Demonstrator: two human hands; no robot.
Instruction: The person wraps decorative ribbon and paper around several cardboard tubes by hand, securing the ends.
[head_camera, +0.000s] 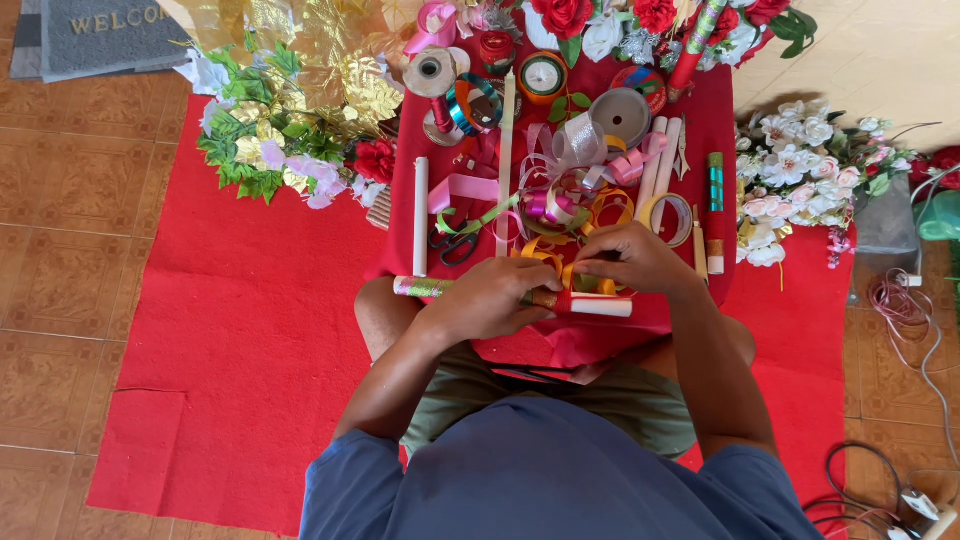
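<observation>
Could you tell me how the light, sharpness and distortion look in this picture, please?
Head view: soft, even daylight, weak shadows; glare only on the gold foil leaves and the pale floor at top right. The left hand and right hand on the orange ribbon look slightly soft, while the scissors are sharper. Wide-angle bending shows in the floor tile lines near the edges.

A grey doormat (100, 35) with pale lettering lies on the brown tiled floor (60, 300), at the top left corner of the view, just beyond the red carpet's (250, 330) far left corner. Nothing else bears a label or sign.
</observation>
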